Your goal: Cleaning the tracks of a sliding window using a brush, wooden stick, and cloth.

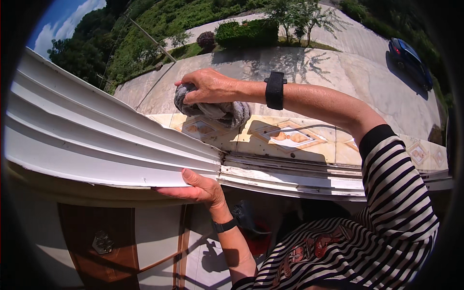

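My right hand point(207, 87) is closed round a bunched grey cloth point(217, 110), out beyond the window opening. The cloth hangs just over the tiled ledge point(333, 140); whether it touches the tiles I cannot tell. Along the left runs a white ridged window frame point(96, 140), its side meeting the sill track at a corner. My left hand point(200, 188) grips the near edge of that frame close to the corner, thumb on top and fingers along its lower side. Dirt shows in the white sill track point(290, 174) to the right of the corner.
Cream tiles with diamond patterns and dark specks cover the ledge. Outside and below lie a concrete yard point(169, 92), a hedge point(246, 34) and a parked blue car point(410, 63). Indoors, a brown wooden panel point(101, 222) stands at the lower left.
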A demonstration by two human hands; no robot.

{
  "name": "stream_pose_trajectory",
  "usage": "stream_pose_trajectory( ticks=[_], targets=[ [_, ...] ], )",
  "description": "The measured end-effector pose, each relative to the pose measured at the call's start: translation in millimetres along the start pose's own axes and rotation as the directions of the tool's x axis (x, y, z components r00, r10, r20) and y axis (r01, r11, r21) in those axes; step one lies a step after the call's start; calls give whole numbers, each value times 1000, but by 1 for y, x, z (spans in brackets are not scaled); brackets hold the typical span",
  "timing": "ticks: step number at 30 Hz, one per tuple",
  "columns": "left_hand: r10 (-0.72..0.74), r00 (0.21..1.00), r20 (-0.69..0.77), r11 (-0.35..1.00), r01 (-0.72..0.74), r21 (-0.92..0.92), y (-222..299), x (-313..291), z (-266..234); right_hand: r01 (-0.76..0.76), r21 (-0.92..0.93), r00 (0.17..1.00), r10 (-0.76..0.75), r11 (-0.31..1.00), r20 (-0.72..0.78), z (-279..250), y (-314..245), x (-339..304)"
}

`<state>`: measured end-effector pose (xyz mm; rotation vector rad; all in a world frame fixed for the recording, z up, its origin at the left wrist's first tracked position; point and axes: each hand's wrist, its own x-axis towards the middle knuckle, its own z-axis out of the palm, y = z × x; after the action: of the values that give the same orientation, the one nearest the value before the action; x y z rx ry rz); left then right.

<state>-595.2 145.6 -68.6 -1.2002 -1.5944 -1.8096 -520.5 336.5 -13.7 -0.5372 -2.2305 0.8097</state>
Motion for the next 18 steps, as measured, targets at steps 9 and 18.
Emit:
stream_pose_trajectory(
  ticks=[9, 18],
  targets=[
    [128, 990, 66, 964, -140, 227, -4, 7, -11, 306, -430, 847, -37, 849, 530, 0, -16, -99],
    [-14, 973, 231, 959, 79, -273, 70, -31, -36, -128, -362, 952, 216, 923, 216, -158, -66, -163]
  ],
)
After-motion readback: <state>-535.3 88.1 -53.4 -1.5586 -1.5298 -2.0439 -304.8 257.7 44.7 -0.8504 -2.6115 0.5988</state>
